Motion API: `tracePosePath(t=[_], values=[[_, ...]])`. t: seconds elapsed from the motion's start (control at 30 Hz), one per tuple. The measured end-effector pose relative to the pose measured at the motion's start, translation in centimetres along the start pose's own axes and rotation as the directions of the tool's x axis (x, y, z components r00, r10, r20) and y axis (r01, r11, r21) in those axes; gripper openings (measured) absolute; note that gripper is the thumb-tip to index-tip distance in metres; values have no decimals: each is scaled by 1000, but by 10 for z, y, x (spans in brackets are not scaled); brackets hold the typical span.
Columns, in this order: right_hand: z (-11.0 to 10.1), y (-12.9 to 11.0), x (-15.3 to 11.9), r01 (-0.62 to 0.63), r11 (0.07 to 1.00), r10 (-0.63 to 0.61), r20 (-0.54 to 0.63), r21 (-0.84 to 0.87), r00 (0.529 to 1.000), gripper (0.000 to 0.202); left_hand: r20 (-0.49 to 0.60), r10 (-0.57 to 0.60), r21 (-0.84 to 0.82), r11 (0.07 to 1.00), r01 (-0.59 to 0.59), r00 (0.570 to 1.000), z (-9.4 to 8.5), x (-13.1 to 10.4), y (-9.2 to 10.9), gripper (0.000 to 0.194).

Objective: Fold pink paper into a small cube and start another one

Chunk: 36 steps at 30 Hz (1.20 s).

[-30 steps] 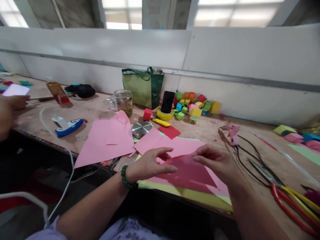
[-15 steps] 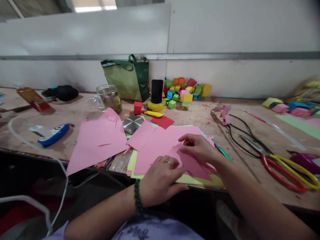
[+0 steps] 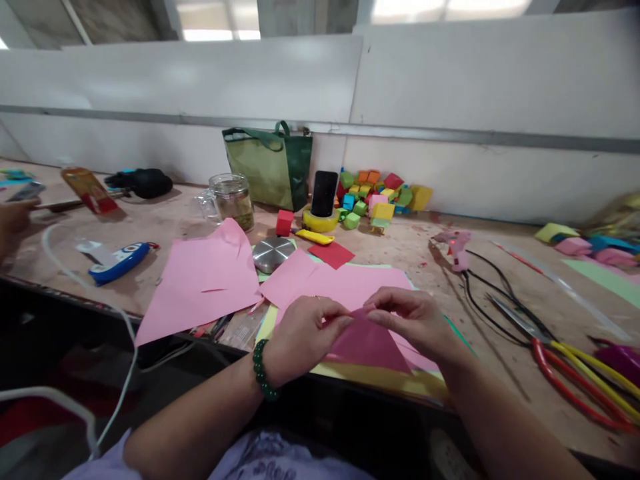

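My left hand (image 3: 307,337) and my right hand (image 3: 420,323) pinch the upper edge of a piece of pink paper (image 3: 373,343), thumbs and fingertips close together. The piece looks darker than the sheets below and hangs tilted toward me. Beneath it lies a stack of pink sheets (image 3: 370,277) with a yellow sheet (image 3: 385,378) at the front edge. My fingers hide part of the held edge. To the left rest a smaller pink piece (image 3: 290,277) and a large cut pink sheet (image 3: 200,287). A red paper square (image 3: 333,254) lies just behind the stack.
Scissors (image 3: 545,340) and a pink glue gun (image 3: 456,248) with a black cord lie on the right. Behind are a glass mug (image 3: 231,203), a metal lid (image 3: 273,253), a phone (image 3: 324,193), and several paper cubes (image 3: 383,212). Another person's hand (image 3: 13,223) shows far left.
My hands have come up and closer together, raising the pink paper's edge between them. The view has shifted, and another person's hand has appeared at the left edge.
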State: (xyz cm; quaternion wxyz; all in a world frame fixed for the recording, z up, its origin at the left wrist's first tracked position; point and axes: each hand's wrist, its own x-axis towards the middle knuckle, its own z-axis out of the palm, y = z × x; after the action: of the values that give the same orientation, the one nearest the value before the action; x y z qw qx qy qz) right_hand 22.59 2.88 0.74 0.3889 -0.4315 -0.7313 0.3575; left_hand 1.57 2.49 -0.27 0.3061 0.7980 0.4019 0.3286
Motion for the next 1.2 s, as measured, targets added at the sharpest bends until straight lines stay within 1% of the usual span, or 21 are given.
tracePosePath(t=[0.07,0.1,0.13,0.2,0.23,0.27,0.33,0.37,0.43,0.57,0.7,0.73,0.8,0.83,0.87,0.9,0.93,1.03,1.1,1.17,1.2], values=[[1,1,2,-19,1000,19,6,-13,1000,23,6,23,87,996,-23,1000,1,0,0,25],[2,3,3,-39,999,39,-9,-38,999,24,-15,38,167,985,-35,999,1,0,-1,22],[3,6,5,-67,994,64,-29,-84,997,25,-46,55,261,964,-42,997,3,0,-1,22],[7,14,7,-136,961,126,-58,-240,990,24,-64,108,438,896,-70,992,7,-2,-1,33],[9,19,8,-167,928,154,-64,-334,986,23,-26,138,496,862,-107,990,10,-4,-1,39],[11,25,9,-189,890,178,-65,-415,982,22,50,163,523,836,-164,985,14,-6,-1,42],[15,33,9,-213,830,210,-65,-515,976,21,240,197,507,809,-296,951,21,-12,-1,51],[16,35,9,-221,812,218,-70,-540,973,21,311,205,489,803,-341,928,24,-15,-1,59],[18,37,8,-236,792,225,-90,-563,970,21,373,208,472,796,-378,904,28,-22,-3,75],[18,34,8,-251,751,229,-115,-611,967,21,354,185,475,809,-346,917,22,-39,-11,82],[16,27,6,-263,718,218,-150,-644,964,19,291,89,488,843,-228,953,7,-54,-20,79],[16,23,5,-236,709,169,-165,-665,972,18,274,73,489,848,-205,959,4,-56,-21,78],[21,12,-2,-76,687,4,-101,-722,995,20,261,62,482,856,-186,963,2,-58,-24,77],[25,7,-7,62,672,-92,0,-738,996,22,262,62,475,860,-185,963,2,-58,-24,77],[29,2,-13,206,654,-141,150,-728,979,23,264,62,470,863,-184,963,3,-57,-24,77],[33,-2,-21,287,632,-149,250,-720,957,20,263,60,469,864,-182,963,4,-57,-24,77],[36,-5,-29,324,607,-143,301,-726,943,19,265,56,469,865,-180,963,5,-56,-24,77],[34,-3,-59,323,519,-154,286,-791,946,23,265,41,468,868,-166,963,6,-54,-23,76],[23,1,-80,268,469,-191,200,-841,961,28,263,26,459,876,-149,964,4,-53,-22,72],[11,6,-100,222,413,-220,139,-883,966,31,261,3,447,886,-123,965,1,-51,-19,65],[6,7,-108,209,405,-230,122,-890,965,31,266,-14,443,890,-110,964,0,-49,-17,60]])
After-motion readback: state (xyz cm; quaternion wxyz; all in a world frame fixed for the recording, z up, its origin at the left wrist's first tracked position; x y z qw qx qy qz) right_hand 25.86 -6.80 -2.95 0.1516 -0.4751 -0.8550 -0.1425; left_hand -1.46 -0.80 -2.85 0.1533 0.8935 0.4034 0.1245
